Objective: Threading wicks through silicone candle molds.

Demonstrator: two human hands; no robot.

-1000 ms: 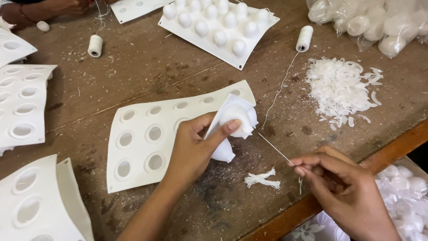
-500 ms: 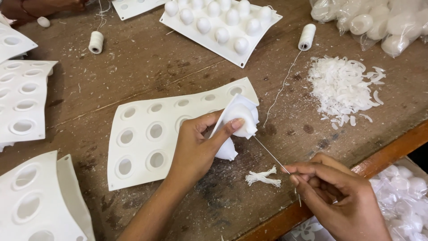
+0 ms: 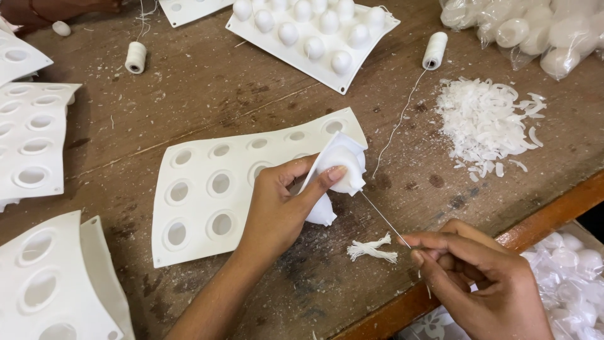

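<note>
My left hand (image 3: 280, 204) bends up the corner of a white silicone mould sheet (image 3: 207, 189) with round cavities, thumb pressed on one bulging cup (image 3: 340, 165). My right hand (image 3: 469, 274) pinches a long thin metal needle (image 3: 385, 219) whose tip meets that cup's underside. A white thread (image 3: 395, 126) runs from near the cup to a spool (image 3: 435, 50). A small bundle of cut white wicks (image 3: 372, 250) lies on the wooden table (image 3: 207, 101) between my hands.
A pile of white wax shavings (image 3: 487, 126) lies at right. A filled mould (image 3: 311, 34) sits at the back, other moulds (image 3: 31, 141) at left, another spool (image 3: 134, 57), bagged white pieces (image 3: 528, 31), and another person's arm (image 3: 38, 11) top left.
My right hand has slid left and slightly down, pushing the needle toward the held cup until its tip reaches it. My left hand keeps the same grip.
</note>
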